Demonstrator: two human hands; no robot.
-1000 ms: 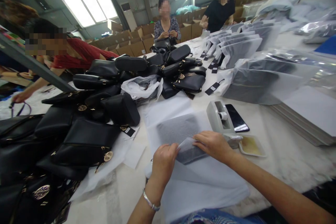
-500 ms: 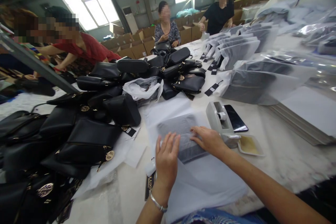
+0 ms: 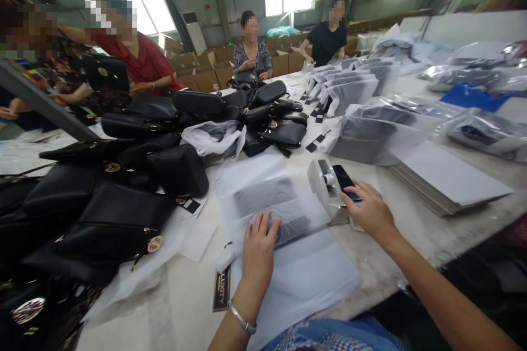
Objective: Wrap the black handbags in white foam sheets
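Note:
A dark bag wrapped in thin white tissue paper [image 3: 263, 194] lies flat in front of me. My left hand [image 3: 259, 244] rests on its near side with the fingers stretched out. Beneath and around it, more white sheets [image 3: 313, 269] spread toward my body. To the right, my right hand [image 3: 374, 213] is over the near end of a grey tape dispenser [image 3: 318, 173], its fingers apart. The fingertips overlap the lower end of a black phone [image 3: 342, 176]; whether they touch it or the dispenser I cannot tell. A black hang tag [image 3: 221, 289] sticks out beside my left wrist.
Black handbags [image 3: 123, 219] are heaped along the left. A crumpled white plastic bag [image 3: 212, 137] sits among them. At the right are a stack of grey-white boards [image 3: 457, 178] and rows of wrapped bags [image 3: 362, 140]. Several people [image 3: 327, 33] work across the table.
My right hand has left the wrapped bag and moved right to the tape dispenser. My left hand stays on the wrapping. The view has turned slightly right, and a co-worker now holds up a black bag.

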